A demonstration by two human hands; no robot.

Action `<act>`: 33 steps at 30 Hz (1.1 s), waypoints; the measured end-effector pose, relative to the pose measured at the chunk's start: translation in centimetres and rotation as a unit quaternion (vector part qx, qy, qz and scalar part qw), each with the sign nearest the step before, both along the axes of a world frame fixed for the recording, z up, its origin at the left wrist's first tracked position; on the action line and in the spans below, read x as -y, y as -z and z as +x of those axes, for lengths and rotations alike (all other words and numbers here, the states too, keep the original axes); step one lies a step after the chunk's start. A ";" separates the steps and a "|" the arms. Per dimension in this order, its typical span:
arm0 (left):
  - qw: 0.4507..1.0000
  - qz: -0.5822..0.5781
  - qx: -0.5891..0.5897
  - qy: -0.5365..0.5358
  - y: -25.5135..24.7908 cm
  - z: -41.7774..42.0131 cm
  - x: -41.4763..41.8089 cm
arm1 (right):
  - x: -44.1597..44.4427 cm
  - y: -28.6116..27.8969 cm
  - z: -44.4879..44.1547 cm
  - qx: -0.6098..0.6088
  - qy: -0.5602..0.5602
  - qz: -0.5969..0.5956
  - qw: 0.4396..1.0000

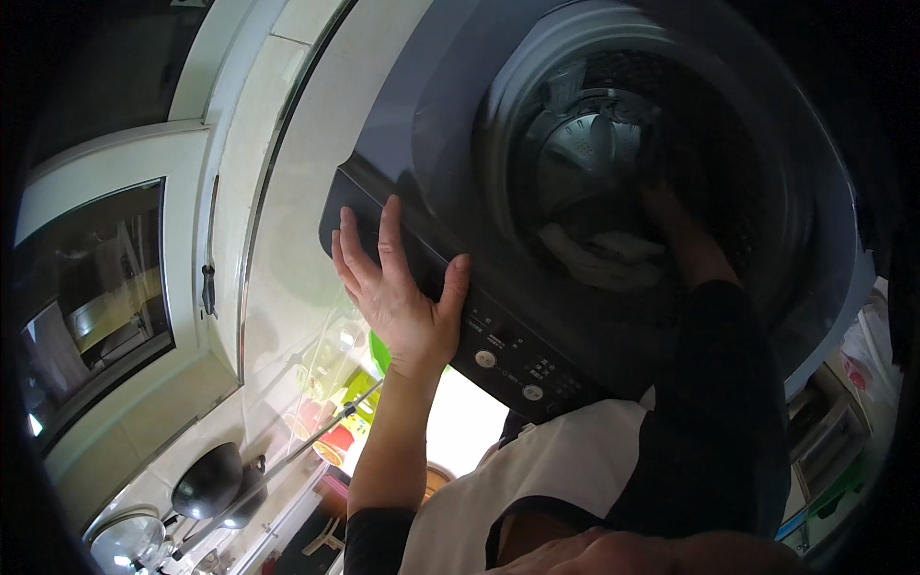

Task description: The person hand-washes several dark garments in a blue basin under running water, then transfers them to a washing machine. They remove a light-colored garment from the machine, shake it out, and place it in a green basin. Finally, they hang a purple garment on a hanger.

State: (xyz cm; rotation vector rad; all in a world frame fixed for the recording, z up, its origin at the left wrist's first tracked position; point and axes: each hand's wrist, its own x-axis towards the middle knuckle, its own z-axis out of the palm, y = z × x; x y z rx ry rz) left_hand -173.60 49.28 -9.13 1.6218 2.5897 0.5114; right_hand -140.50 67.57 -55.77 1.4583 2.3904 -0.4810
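A dark grey top-loading washing machine [445, 129] stands before me with its round opening uncovered. My left hand [406, 295] lies spread over the edge of its control panel [503, 352], holding nothing. My right arm reaches down into the steel drum [582, 144]. The right hand [658, 198] is deep in shadow there, so its fingers and anything in them cannot be made out. Pale cloth [611, 262] lies bunched in the drum, left of the right forearm and nearer my body.
At left is a white-framed window [93, 280], with a black-handled screwdriver-like tool [208, 287] beside it. Lower left, a metal rod [287, 460] crosses in front of dark woks [208, 481] and a lid [129, 543]. A plastic bag [873, 352] lies beyond the machine's right side.
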 end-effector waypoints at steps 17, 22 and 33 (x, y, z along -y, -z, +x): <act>0.997 0.044 -0.055 -0.036 -0.1 0.9 1.7 | -7.5 -45.2 -7.6 -0.232 -0.020 -0.081 0.969; 0.996 0.064 -0.049 -0.046 0.2 0.7 1.9 | 1.4 -54.1 -4.0 -0.572 0.159 0.207 0.778; 0.959 0.220 0.136 0.113 -2.5 3.4 11.8 | 12.1 -66.5 -7.9 -0.759 0.028 -0.321 0.566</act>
